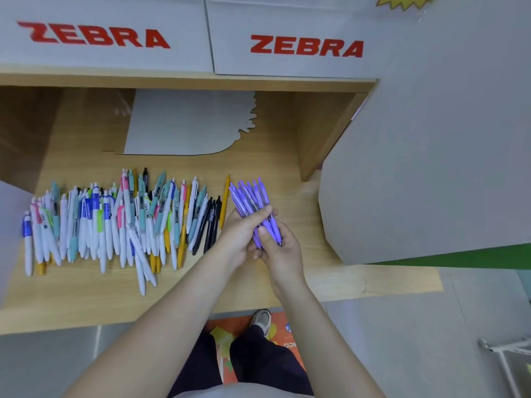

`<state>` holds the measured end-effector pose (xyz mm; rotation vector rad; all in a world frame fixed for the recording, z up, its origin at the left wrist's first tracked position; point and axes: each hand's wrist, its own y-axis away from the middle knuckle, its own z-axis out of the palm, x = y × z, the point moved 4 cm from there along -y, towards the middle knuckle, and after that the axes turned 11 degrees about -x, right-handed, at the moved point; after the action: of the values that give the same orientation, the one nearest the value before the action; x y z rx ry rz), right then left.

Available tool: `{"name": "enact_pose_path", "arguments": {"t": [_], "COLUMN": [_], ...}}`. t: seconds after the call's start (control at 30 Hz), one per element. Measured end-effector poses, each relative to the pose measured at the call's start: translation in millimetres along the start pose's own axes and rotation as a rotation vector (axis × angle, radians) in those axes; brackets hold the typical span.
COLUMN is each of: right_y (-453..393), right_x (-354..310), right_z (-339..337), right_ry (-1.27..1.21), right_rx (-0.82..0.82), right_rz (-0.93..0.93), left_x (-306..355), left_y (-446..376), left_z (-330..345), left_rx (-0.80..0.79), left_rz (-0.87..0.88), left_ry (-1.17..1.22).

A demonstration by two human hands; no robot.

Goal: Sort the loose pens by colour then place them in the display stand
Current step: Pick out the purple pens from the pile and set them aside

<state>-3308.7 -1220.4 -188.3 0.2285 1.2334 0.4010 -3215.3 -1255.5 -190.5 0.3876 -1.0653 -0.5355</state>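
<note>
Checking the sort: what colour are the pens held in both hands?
Purple, all of the held pens, seen in the head view.

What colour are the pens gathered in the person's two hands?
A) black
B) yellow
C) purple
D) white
C: both the left hand and the right hand are wrapped round one bundle of purple pens, while the white, yellow and black ones lie in the loose pile on the wooden shelf.
</note>
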Motion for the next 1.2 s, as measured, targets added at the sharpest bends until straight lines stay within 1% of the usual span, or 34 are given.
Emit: {"name": "enact_pose_path", "arguments": {"t": [0.13,0.2,0.27,0.33,0.4,0.47,0.53,0.6,0.7,0.77,0.83,0.9,0.97,1.1,1.2], "right_y": [-5.1,-9.1,-14.2,-22.3,-35.1,-54.5,-78.0,-102.3,-133.3,-145.4,-148.5,-144.6,-138.2,-136.3,-144.2], "right_x": [-2.6,-1.8,-2.1,-4.0,-8.5,-11.4,-11.1,-8.2,0.4,3.5,0.7,-4.2,-7.6,-6.9,-9.3], "right_z": [2.1,0.9,-0.2,-2.6,-8.4,-17.7,-29.2,-40.4,-48.8,-49.4,-49.6,-53.8,-62.7,-75.6,-75.1], "right_ry": [-0.021,0.051,0.151,0.193,0.166,0.107,0.047,-0.001,-0.027,0.002,0.059,0.146,0.336,0.773,0.908], "right_rx": [0.108,0.148,0.129,0.073,0.047,0.053,0.095,0.160,0.241,0.258,0.256,0.234,0.227,0.242,0.217], "right_rz": [-0.035,-0.036,-0.035,-0.044,-0.051,-0.051,-0.051,-0.049,-0.024,-0.016,-0.011,-0.048,-0.095,-0.104,-0.142], "left_x": [6.5,7.1,6.3,4.6,8.9,19.3,27.5,30.1,29.8,30.9,31.8,30.9,29.4,28.7,33.3], "left_y": [-8.3,-13.4,-19.1,-29.1,-42.1,-60.1,-81.2,-102.6,-124.3,-132.7,-141.1,-147.4,-150.4,-153.0,-155.6], "left_z": [5.2,4.9,2.5,-1.9,-3.5,-3.3,-8.6,-19.7,-32.8,-32.5,-30.2,-29.9,-29.9,-31.1,-32.8], "left_rx": [-0.015,-0.020,-0.048,-0.098,-0.183,-0.284,-0.320,-0.259,-0.100,-0.048,-0.020,0.010,0.017,0.002,-0.004], "left_rz": [-0.037,-0.059,-0.064,-0.076,-0.086,-0.082,-0.090,-0.093,-0.028,0.020,0.043,0.044,0.048,0.052,0.056], "left_ry": [-0.010,-0.013,-0.047,-0.080,-0.109,-0.168,-0.217,-0.230,-0.283,-0.274,-0.304,-0.351,-0.359,-0.429,-0.470]}}
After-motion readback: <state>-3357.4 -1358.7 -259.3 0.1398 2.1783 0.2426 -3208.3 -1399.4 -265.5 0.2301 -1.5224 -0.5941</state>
